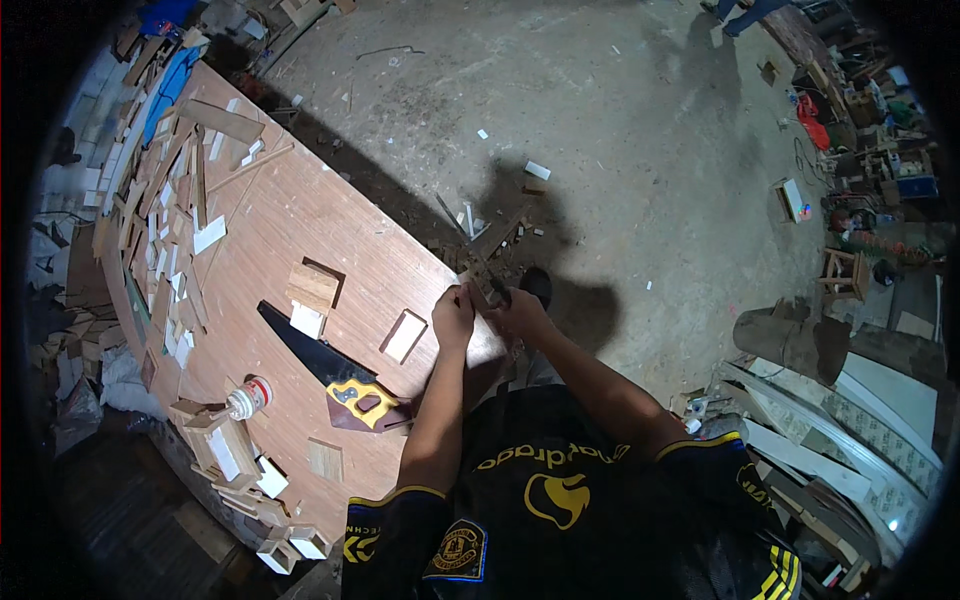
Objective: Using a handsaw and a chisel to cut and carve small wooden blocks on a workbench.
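Observation:
At the table's right-hand corner my left hand (455, 318) is closed, fingers bent around the near side of a small brownish piece (479, 284) that looks like wood. My right hand (520, 314) is closed beside it, around a small dark thing (497, 293) whose kind I cannot make out. Both hands are close together over the corner. Left of my left forearm lies a handsaw (300, 342) with a black blade and a yellow and dark handle. A white-faced block (405, 337) rests between the saw and my left hand.
On the brown table (370, 250) are a wooden block (314, 285), a white block (307, 321), a thin wooden square (325, 458) and a white container (250, 398) on its side. Wood offcuts (160, 230) crowd the far left edge. Scraps (538, 171) litter the concrete floor (640, 150).

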Available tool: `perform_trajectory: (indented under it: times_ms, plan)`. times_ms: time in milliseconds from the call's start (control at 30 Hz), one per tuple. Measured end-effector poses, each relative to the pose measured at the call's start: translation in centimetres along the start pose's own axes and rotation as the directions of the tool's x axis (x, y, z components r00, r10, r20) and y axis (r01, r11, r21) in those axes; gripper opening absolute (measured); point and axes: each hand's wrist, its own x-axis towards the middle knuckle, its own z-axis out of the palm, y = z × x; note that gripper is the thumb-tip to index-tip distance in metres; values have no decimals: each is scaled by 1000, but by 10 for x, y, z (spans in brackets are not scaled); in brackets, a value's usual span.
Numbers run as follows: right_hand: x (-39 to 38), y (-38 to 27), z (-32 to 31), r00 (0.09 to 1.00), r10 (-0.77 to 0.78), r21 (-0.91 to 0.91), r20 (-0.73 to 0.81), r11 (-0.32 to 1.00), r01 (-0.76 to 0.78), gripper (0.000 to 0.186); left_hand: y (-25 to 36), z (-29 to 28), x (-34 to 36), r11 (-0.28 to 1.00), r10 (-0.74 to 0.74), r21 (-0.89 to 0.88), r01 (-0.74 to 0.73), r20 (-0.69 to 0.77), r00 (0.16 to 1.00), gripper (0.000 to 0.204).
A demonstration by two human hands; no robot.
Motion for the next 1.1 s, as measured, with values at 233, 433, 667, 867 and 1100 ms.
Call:
perform_trajectory:
  times_ms: [233, 433, 667, 867, 1100]
  plan:
    - [5, -7, 13, 999, 36, -91, 5, 995, -36, 42, -11, -10, 5, 996, 84, 13, -83, -100, 991, 21]
    - [10, 4, 15, 996, -2, -68, -90, 998, -4, 41, 11, -12, 12, 904, 391, 273, -329, -219, 894, 22]
    - [-1, -9, -15, 992, 101, 72, -70, 993, -96, 38, 5, 10, 2, 882, 414, 331, -336, -201, 888, 35]
    - [-11, -1, -37, 991, 82, 115, -105, 991, -70, 36, 12, 4, -2, 961, 237, 218, -167, -347, 908, 42]
    - [-31, 14, -46, 991, -54, 202, -122, 976, 78, 43, 1, 3, -34, 968, 248, 124, -218, -339, 908, 43]
